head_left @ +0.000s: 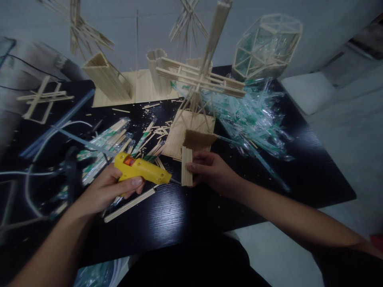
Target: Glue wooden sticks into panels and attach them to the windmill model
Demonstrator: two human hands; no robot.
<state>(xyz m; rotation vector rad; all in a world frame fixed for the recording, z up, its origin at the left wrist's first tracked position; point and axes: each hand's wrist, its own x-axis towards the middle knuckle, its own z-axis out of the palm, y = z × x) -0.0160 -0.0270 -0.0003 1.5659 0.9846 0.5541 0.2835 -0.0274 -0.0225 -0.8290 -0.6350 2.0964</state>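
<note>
In my left hand (109, 185) is a yellow glue gun (143, 169), with a clear glue stick (85, 139) trailing from its back end. Its nozzle meets, or nearly meets, the lower left edge of a small panel of joined wooden sticks (187, 167). Closed around that panel from the right is my right hand (211, 171), thumb on its face. Just behind it a brown flat piece (199, 139) stands at the front of a stick base (191, 123), which carries a windmill-like stick model (200, 81). Whether the panel touches the brown piece I cannot tell.
Wrapped sticks (110, 139) and loose offcuts lie on the black table (167, 215). Crumpled plastic wrappers (254, 111) cover the right back. Other stick models, including a hollow tower (109, 77), stand behind. A white cable (30, 171) loops at left.
</note>
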